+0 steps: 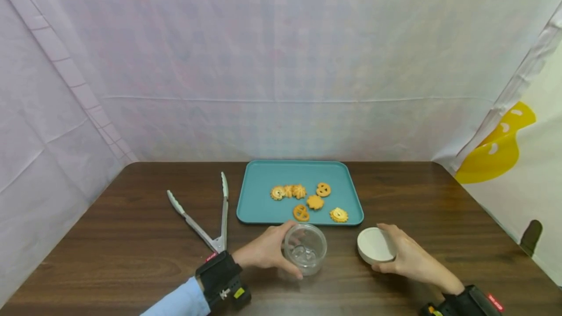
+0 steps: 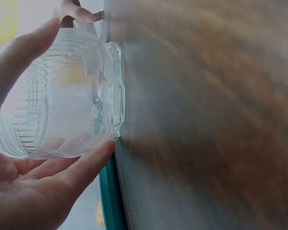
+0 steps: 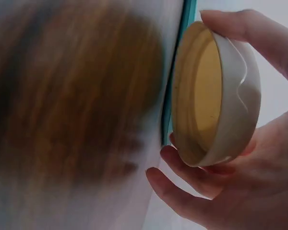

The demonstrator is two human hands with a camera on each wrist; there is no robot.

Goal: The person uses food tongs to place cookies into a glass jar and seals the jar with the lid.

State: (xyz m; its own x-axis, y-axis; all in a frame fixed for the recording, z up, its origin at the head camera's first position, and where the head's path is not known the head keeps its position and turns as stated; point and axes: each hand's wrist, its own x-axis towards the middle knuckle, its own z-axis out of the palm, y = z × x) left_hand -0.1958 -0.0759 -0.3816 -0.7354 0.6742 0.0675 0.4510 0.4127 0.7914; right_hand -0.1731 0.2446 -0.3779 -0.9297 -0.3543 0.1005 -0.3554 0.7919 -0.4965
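My left hand [image 1: 265, 248] holds a clear glass jar [image 1: 307, 247] by its side, in front of the tray. In the left wrist view the ribbed jar [image 2: 69, 100] shows bare glass inside, with the thumb on one side and the fingers on the other. To the right, my right hand [image 1: 412, 257] grips a round white lid [image 1: 374, 244] by its rim. The right wrist view shows the lid's [image 3: 197, 96] hollow underside facing the wooden tabletop, a little above it. Jar and lid are apart.
A teal tray [image 1: 259, 174] lies at the back middle, bearing several cookies, among them a pretzel-shaped cookie [image 1: 301, 213] and a round swirl cookie [image 1: 339, 215]. Metal tongs [image 1: 223, 226] lie spread on the left, close to my left wrist. Pale cloth [image 1: 272, 62] hangs behind the table.
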